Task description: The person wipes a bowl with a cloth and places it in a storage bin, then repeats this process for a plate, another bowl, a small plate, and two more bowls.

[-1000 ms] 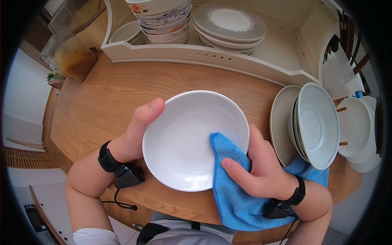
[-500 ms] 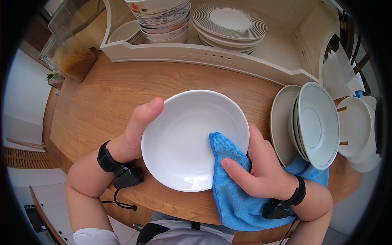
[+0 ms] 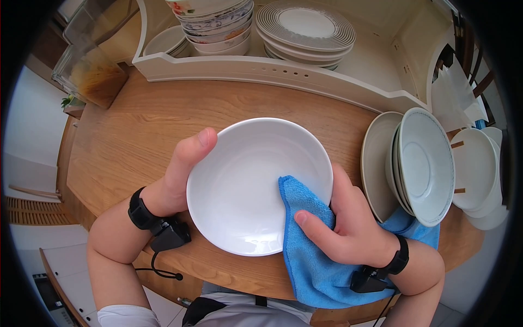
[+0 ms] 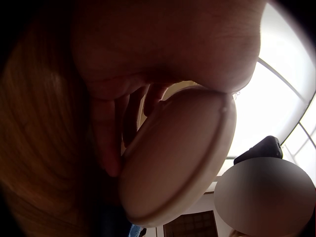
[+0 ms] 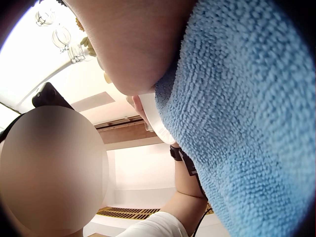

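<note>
A white bowl [image 3: 242, 185] is held over the wooden table, its inside facing up toward the head camera. My left hand [image 3: 184, 169] grips its left side, thumb along the rim. In the left wrist view the fingers [image 4: 106, 138] reach under the bowl's outer wall [image 4: 170, 153]. At the lower right, my right hand [image 3: 354, 229] pinches the bowl's edge through a blue cloth [image 3: 313, 272], with the thumb lying on the cloth inside the bowl. One cloth corner points up across the bowl's inner face, and the rest drapes below the hand.
Several bowls [image 3: 426, 163] and a plate [image 3: 376, 163] lean at the right, with blue cloth under them. A cream rack [image 3: 272, 76] at the back holds stacked patterned bowls [image 3: 218, 27] and plates [image 3: 305, 27]. A clear container [image 3: 98, 82] stands at the far left of the table [image 3: 131, 141].
The bowl and my left hand have shifted very slightly left in the head view. Both grips and the cloth's position look the same.
</note>
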